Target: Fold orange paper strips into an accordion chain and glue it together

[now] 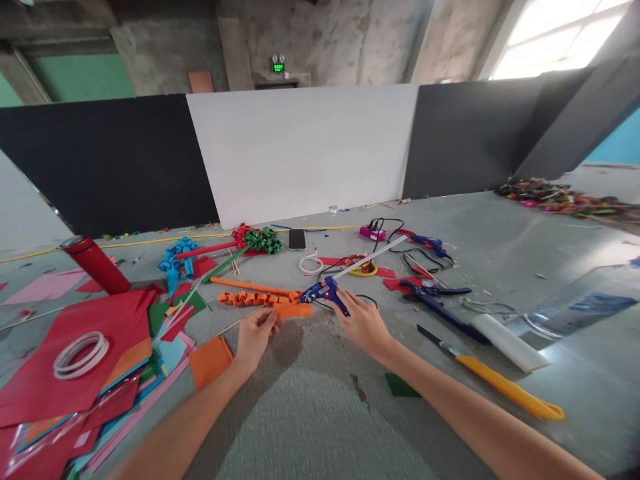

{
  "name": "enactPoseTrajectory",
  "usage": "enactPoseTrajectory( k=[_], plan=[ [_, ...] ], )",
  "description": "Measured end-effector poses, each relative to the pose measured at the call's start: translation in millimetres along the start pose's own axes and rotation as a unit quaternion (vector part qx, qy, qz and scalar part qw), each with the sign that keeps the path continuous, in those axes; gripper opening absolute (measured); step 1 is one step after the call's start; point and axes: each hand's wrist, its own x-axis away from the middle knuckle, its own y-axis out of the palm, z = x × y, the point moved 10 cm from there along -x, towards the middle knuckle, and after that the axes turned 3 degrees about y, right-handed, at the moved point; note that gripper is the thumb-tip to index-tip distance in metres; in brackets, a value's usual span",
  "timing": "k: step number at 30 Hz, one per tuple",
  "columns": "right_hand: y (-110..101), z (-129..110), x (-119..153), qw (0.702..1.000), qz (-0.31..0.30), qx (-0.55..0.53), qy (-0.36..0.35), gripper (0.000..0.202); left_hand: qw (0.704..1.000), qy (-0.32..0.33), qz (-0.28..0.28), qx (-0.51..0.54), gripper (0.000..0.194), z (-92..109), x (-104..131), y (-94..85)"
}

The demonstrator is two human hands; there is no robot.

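My right hand (364,323) is closed round a blue glue gun (327,292), whose small red light is lit and from whose back a long white glue stick (370,259) sticks out. Its nozzle points left, close above an orange paper strip (294,311). My left hand (257,335) pinches that strip at its left end. Just beyond lie a curled orange paper garland (250,299) and a rolled orange paper stick (253,286). A thin wooden skewer (235,325) runs to my left hand, partly hidden by it. An orange paper sheet (211,362) lies beside my left wrist.
Red paper (40,380) with a tape roll (81,355) and a red bottle (97,263) are left. Paper flowers (263,240) and a phone (297,239) lie ahead. On the right are a yellow-handled knife (500,380), pliers (445,307), a second glue gun (427,244) and a clear bottle (583,303).
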Motion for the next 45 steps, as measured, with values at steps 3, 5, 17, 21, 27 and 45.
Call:
enactPoseTrajectory(
  k=[3, 5, 17, 21, 27, 45],
  plan=[
    [-3, 1, -1, 1.0, 0.003, 0.024, 0.0, 0.036, 1.0, -0.002, 0.007, 0.01, 0.029, -1, 0, -1.3],
    [-4, 1, -1, 0.999, 0.006, 0.034, -0.006, 0.036, 1.0, 0.0, 0.012, 0.016, 0.029, 0, 0, -2.0],
    [-4, 11, -4, 0.997, 0.002, 0.072, 0.003, 0.035, 0.999, 0.005, 0.031, 0.042, 0.028, -4, -1, -6.6],
    [-5, 11, -4, 0.997, 0.004, 0.079, -0.001, 0.034, 0.998, 0.005, 0.031, 0.046, 0.028, -4, 0, -6.5],
    [-3, 18, -3, 0.997, 0.011, 0.073, 0.011, 0.036, 0.998, 0.005, 0.036, 0.044, 0.028, -5, -1, -8.5],
    [-11, 41, -15, 0.992, -0.012, 0.046, 0.114, 0.041, 0.999, 0.009, 0.033, 0.041, 0.029, -4, 0, -9.1]
  ],
)
